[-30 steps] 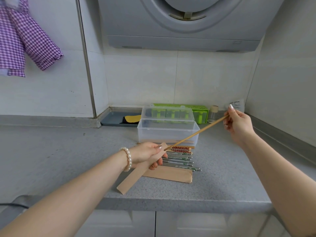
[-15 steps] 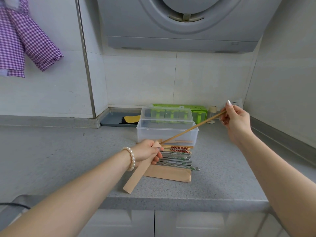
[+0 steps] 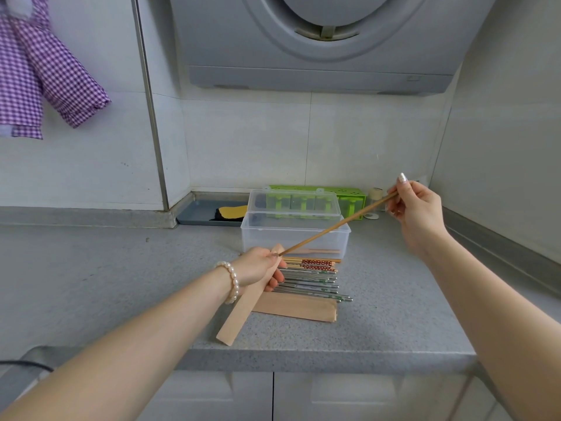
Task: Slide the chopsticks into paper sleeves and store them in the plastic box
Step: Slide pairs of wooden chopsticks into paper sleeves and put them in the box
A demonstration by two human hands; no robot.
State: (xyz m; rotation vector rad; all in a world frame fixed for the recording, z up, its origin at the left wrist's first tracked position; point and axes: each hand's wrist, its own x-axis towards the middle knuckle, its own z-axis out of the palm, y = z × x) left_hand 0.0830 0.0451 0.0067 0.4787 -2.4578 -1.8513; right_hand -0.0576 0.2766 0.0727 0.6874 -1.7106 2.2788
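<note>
My left hand (image 3: 260,269) grips a brown paper sleeve (image 3: 239,311) that slants down toward the counter's front edge. My right hand (image 3: 415,210) pinches the far end of a wooden chopstick (image 3: 334,227), whose tip meets the sleeve's open top at my left fingers. Under my left hand lies a row of loose chopsticks (image 3: 314,278), some wooden with red patterned ends, some metal. A pile of flat paper sleeves (image 3: 299,308) lies in front of them. The clear plastic box (image 3: 294,235) stands open just behind, with a sleeved pair showing through its front wall.
A green perforated holder (image 3: 349,196) and a small jar (image 3: 375,197) stand behind the box at the wall. A grey tray (image 3: 200,212) with a yellow and black item sits at the back left. A range hood (image 3: 318,41) hangs overhead. Purple checked cloth (image 3: 36,71) hangs at left.
The sleeve in my left hand has come a little nearer the box. My right hand has brought the chopstick's tip to the sleeve's mouth.
</note>
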